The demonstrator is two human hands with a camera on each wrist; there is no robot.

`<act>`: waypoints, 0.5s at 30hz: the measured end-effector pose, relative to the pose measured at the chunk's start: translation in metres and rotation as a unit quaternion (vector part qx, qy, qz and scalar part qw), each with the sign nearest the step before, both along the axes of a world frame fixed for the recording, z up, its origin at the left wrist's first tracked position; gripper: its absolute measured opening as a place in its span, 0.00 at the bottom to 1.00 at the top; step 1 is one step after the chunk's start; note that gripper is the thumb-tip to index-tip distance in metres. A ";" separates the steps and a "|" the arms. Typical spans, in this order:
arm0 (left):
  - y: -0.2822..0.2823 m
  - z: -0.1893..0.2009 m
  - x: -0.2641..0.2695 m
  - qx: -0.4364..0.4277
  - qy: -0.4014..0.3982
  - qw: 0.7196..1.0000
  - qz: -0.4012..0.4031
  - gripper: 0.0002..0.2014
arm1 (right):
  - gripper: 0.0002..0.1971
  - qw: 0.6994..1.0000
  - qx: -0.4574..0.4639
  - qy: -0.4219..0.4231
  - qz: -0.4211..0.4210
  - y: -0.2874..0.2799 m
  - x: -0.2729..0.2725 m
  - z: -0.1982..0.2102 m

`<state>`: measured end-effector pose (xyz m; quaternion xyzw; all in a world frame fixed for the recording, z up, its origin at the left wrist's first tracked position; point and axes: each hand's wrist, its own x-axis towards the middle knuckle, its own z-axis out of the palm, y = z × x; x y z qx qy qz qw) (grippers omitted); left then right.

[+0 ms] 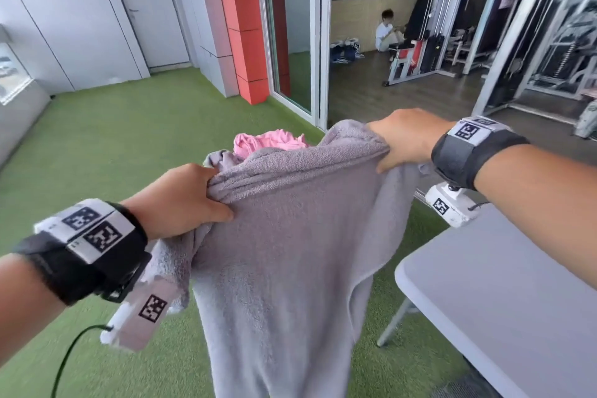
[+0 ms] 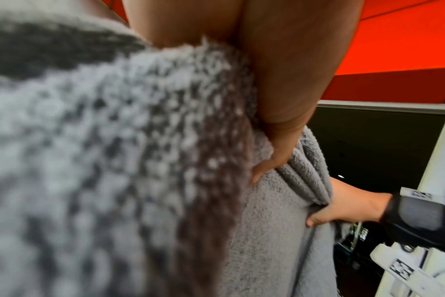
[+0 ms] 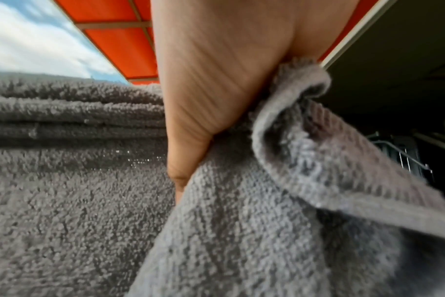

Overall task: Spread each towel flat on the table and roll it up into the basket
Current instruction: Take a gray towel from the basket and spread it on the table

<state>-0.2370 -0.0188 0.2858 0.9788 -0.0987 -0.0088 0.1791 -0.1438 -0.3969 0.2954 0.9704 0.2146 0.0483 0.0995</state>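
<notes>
A grey towel [image 1: 290, 252] hangs in the air in front of me, held by its top edge. My left hand [image 1: 184, 200] grips the left end of that edge, thumb on the near side. My right hand [image 1: 407, 139] grips the right end, a little higher and farther away. The cloth drops loosely below both hands, out of the head view. Close up, the grey towel [image 2: 275, 231] fills the left wrist view under my left hand [image 2: 280, 144], and the grey towel [image 3: 241, 231] bunches under my right hand [image 3: 203, 120]. The basket is not in view.
Behind the towel lie a pink cloth [image 1: 268, 140] and a scrap of grey cloth [image 1: 219, 158]. The grey table [image 1: 504, 294] stands at lower right on green turf [image 1: 113, 145]. A person [image 1: 386, 31] sits among gym machines beyond the doorway.
</notes>
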 end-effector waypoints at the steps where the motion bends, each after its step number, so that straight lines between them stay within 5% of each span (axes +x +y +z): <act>1: -0.012 -0.001 0.001 0.014 0.005 1.000 -0.003 0.11 | 0.22 1.000 -0.018 -0.002 -0.005 -0.008 0.003 -0.001; 5: -0.061 -0.001 0.013 0.034 0.005 0.999 -0.019 0.07 | 0.10 0.997 -0.044 -0.052 -0.023 -0.052 0.032 -0.010; 15: -0.172 -0.001 0.080 0.107 -0.084 0.990 0.040 0.12 | 0.08 0.996 0.032 -0.077 -0.046 -0.176 0.125 -0.048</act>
